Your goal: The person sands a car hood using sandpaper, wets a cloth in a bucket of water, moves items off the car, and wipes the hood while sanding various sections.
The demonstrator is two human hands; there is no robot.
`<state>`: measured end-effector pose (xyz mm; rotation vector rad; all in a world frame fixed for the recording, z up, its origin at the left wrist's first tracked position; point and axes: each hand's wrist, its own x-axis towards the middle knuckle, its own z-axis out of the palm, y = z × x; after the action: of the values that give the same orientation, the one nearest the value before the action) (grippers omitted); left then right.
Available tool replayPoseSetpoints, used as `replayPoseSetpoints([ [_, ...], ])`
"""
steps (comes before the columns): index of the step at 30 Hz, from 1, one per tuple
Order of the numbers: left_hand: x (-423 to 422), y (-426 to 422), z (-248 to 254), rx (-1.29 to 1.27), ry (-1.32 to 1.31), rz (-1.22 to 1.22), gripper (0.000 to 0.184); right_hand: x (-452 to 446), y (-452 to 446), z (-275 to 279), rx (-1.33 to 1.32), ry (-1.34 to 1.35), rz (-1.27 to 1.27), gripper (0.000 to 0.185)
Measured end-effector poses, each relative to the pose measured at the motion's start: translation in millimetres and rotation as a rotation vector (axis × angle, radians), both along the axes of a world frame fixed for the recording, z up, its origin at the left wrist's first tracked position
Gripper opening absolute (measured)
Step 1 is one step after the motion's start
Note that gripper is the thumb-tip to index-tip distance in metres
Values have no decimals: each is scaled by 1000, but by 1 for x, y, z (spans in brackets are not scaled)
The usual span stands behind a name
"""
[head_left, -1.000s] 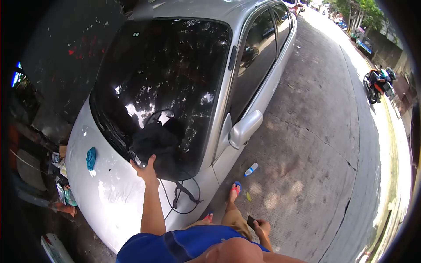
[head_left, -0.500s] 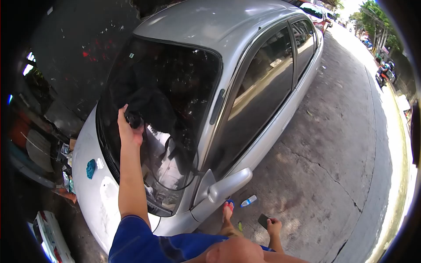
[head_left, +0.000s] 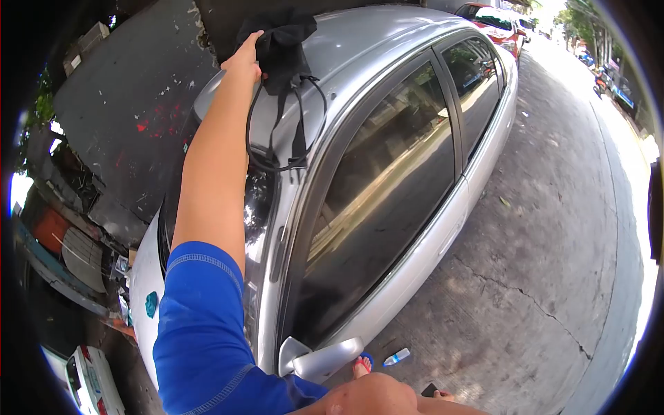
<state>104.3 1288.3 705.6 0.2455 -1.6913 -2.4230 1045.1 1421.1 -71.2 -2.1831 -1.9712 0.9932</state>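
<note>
My left hand point(head_left: 245, 62), at the end of a stretched-out arm, is closed on a black fabric bag point(head_left: 285, 48). The bag is over the front of the silver car's roof point(head_left: 366, 31). From it hang straps point(head_left: 299, 131) and a dark loop, down past the top of the windshield. Low in view, my right hand point(head_left: 443, 395) is partly cut off behind my body and grips a dark, flat, phone-like object point(head_left: 429, 391). Whether the bag rests on the roof, I cannot tell.
A side mirror point(head_left: 325, 360) juts out near my body. A plastic bottle point(head_left: 397, 357) lies on the pavement by my sandalled foot point(head_left: 362, 366). A teal cloth point(head_left: 151, 304) is on the hood. Behind stands a red car point(head_left: 492, 21); a dark wall point(head_left: 138, 90) runs along the far side.
My left hand has carried the black bag up from over the windshield to the roof. My view has shifted, and my right hand now shows lower and less fully.
</note>
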Motion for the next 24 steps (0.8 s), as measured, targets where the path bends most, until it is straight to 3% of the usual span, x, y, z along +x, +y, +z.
replayPoseSetpoints([
  [4, -35, 48, 11, -18, 87, 1, 102, 11, 8, -32, -59, 26, -29, 30],
  [6, -44, 64, 10, -24, 124, 11, 97, -9, 5, 7, -61, -22, -58, 30],
  [7, -30, 68, 7, 97, 262, -210, 78, -20, 2, 24, -60, -48, -70, 30],
  [10, -60, 62, -10, -77, 332, -426, 62, -38, -13, 45, 61, 18, -162, 30],
  [11, -49, 61, -14, -247, 452, -424, 54, -44, -15, 54, 65, 36, -168, 31],
  [14, -17, 57, -11, -395, 428, -518, 66, -50, -18, 66, 84, 67, -168, 33],
  [20, 6, 46, -20, -672, 410, -146, 92, -45, -24, 48, 73, 58, -117, 31],
  [24, 8, 25, -24, -780, 289, -234, 101, -48, -24, 55, -52, 9, -100, 29],
])
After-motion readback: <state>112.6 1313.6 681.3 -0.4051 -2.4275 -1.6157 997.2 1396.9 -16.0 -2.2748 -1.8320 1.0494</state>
